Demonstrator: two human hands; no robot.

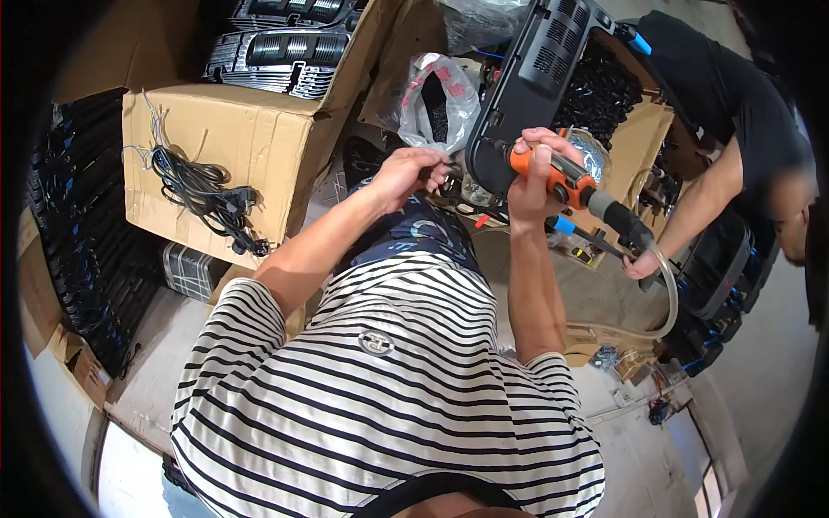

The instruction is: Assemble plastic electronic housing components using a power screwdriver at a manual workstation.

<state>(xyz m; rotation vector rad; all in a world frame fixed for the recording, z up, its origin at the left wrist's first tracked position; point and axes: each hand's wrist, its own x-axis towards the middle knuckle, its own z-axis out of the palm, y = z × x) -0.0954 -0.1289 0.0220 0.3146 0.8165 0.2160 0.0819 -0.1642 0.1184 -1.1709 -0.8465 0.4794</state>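
Observation:
My right hand (537, 177) is wrapped round an orange power screwdriver (566, 177). From its dark rear end a clear hose (673, 293) curves down. The driver's front end points left at the rounded lower end of a long black plastic housing (544, 73) with vent slots, tilted up and away. Just left of that end, my left hand (410, 179) is closed, thumb and fingers pinched together. Whatever is in that pinch is too small to make out. Beyond the left hand stands a clear plastic bag (439, 104) with pink print, holding small dark pieces.
At left, a cardboard box (216, 164) carries a coiled black power cable (203, 194) and silvery-black moulded panels (285, 47). On the right a co-worker in black (721, 78) grips a dark bar with a blue end. Black parts (600, 95) fill an open carton.

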